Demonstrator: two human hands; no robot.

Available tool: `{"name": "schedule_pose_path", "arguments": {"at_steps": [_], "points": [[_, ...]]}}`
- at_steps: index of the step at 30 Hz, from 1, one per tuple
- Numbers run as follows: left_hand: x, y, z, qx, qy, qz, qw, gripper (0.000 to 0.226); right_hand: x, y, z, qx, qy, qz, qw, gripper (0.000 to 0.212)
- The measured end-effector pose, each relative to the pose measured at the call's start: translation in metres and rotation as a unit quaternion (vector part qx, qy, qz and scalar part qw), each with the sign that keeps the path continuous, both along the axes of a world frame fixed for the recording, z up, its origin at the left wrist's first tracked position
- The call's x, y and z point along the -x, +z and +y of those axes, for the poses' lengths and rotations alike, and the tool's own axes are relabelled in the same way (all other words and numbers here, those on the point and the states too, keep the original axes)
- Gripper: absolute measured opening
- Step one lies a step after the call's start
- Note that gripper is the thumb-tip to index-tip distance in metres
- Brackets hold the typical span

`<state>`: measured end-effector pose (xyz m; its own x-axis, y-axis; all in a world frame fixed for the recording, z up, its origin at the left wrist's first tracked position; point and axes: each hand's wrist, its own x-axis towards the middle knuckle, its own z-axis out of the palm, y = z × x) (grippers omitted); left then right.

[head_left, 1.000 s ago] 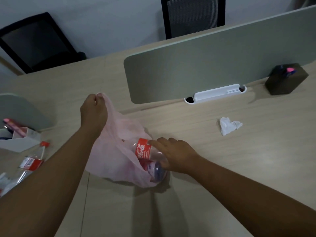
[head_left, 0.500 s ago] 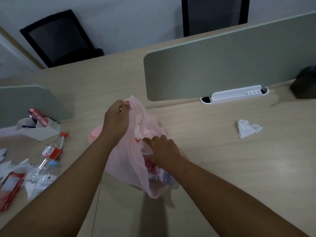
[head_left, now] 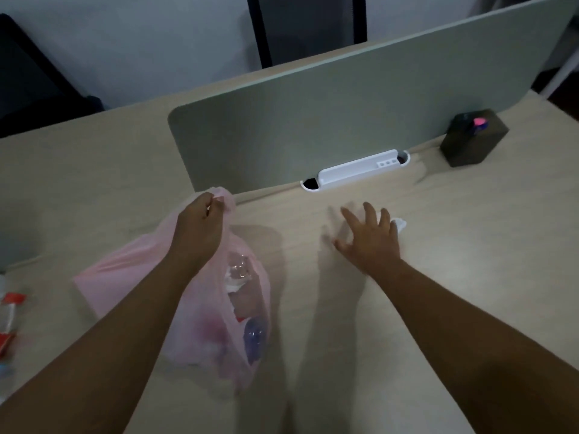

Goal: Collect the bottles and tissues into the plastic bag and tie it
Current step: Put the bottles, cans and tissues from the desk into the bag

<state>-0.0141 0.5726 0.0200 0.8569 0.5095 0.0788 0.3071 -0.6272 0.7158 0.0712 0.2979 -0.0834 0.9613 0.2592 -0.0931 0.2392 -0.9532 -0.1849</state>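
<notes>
Two-handed by design: pinches the rim of the plastic bag (head_left: pixel 125 277) high in the left hand (head_left: pixel 200 227) to keep bottles (head_left: pixel 238 267) inside and the mouth gaping, spreads the empty right hand (head_left: pixel 369 242) flat toward the tissue (head_left: pixel 398 225) just beside its fingertips.

A pale wood-grain table (head_left: pixel 454 277) fills most of the view. Across its far part a grey-green divider panel (head_left: pixel 344 114) stands upright, running from the middle off to the right. At the panel's foot a white plastic cable tray (head_left: pixel 357 169) sits in a slot in the table, with a dark opening at each end. Right of the tray, near the panel, stands a black box (head_left: pixel 470 145) with something pink (head_left: pixel 479 122) in its top. A second grey panel (head_left: pixel 12 242) shows at the left edge. Beyond the table stand two dark chairs, one far middle (head_left: pixel 313 26), one far left (head_left: pixel 28 83), before a light wall (head_left: pixel 156 42).
</notes>
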Motion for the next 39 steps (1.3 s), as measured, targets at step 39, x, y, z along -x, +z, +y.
{"name": "schedule_pose_path", "arguments": {"at_steps": [39], "points": [[0.131, 0.063, 0.070, -0.103, 0.130, -0.007, 0.986, 0.037, 0.081, 0.030, 0.118, -0.349, -0.060, 0.098, 0.930, 0.017]]}}
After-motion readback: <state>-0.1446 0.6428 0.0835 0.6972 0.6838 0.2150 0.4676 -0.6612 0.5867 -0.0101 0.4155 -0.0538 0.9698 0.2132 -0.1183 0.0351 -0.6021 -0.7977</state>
